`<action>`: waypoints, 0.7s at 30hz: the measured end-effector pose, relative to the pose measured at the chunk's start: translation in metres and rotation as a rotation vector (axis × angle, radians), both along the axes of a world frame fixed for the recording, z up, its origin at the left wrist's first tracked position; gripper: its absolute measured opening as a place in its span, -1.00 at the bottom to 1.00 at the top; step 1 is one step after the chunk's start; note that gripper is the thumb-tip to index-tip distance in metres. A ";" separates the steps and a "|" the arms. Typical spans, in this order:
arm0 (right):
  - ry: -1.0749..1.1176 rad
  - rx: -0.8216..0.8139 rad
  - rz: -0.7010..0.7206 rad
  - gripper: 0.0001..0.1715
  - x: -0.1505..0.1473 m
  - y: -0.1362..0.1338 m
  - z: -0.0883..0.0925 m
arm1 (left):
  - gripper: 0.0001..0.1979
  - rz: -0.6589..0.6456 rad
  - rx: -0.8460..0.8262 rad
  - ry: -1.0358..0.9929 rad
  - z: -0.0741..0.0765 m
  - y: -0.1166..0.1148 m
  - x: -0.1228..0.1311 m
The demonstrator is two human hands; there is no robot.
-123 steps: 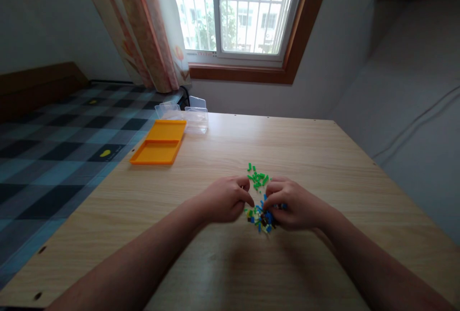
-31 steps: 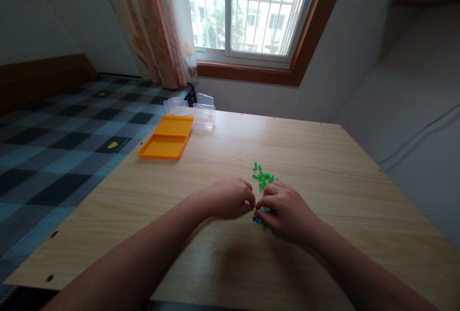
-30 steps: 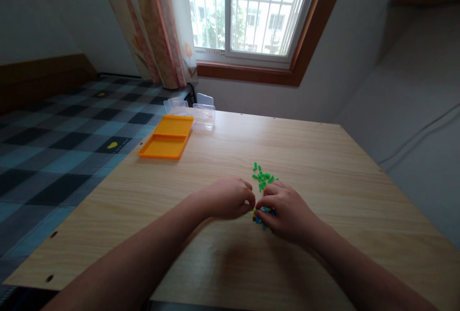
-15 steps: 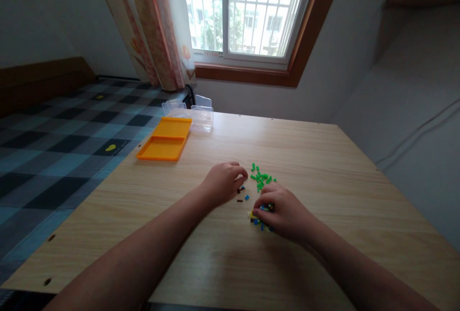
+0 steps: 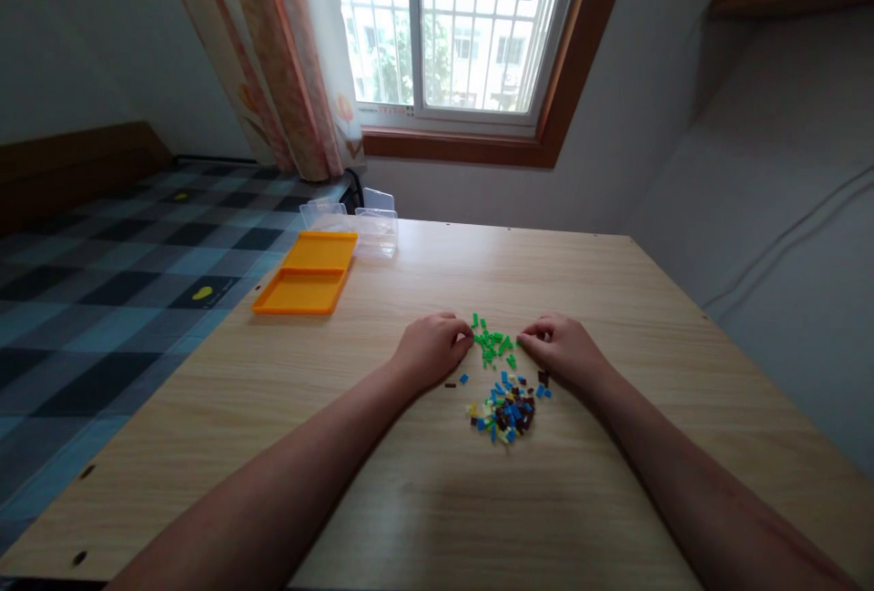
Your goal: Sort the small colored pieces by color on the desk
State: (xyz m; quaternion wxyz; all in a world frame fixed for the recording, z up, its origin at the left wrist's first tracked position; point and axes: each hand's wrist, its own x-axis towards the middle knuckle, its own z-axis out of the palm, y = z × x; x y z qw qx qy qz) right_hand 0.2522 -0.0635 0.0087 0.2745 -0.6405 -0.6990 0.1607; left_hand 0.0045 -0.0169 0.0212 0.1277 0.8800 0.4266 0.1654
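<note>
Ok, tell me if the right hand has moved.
Yes. The right hand has come off the mixed pile, away from the person, to beside the green pieces.

Left hand (image 5: 431,350): fingers (image 5: 456,331) curl under, tips hidden, can't tell if they pinch a piece. Right hand (image 5: 565,352): tips sit at the green bits (image 5: 492,343), grip unclear too. Green bits and mixed pile (image 5: 506,409) too small to tell shapes. Forearms (image 5: 287,500) cut off by bottom edge, and so is the bench (image 5: 614,300) near side. Clear boxes (image 5: 361,225): contents unreadable. Curtain (image 5: 273,54) and window (image 5: 451,26) cut by top edge. Bed (image 5: 102,272) cut by left edge.
</note>
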 end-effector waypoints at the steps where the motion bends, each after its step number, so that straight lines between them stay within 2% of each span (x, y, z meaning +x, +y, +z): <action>1: 0.006 0.004 0.016 -0.69 0.001 0.000 0.000 | -0.77 -0.006 0.001 -0.018 0.000 0.000 -0.001; 6: 0.023 0.010 0.112 -0.72 0.011 -0.002 0.004 | -0.79 -0.043 -0.021 -0.031 0.003 -0.001 -0.008; 14: -0.097 -0.043 0.277 -0.76 0.015 -0.007 0.013 | -0.63 -0.134 -0.090 0.122 0.012 -0.003 -0.005; 18: -0.115 -0.034 0.315 -0.74 0.011 -0.004 0.013 | -0.65 -0.111 -0.204 0.213 0.019 0.007 0.000; 21: -0.110 -0.019 0.335 -0.76 0.010 -0.003 0.012 | -0.66 -0.140 -0.299 0.273 0.025 0.017 0.003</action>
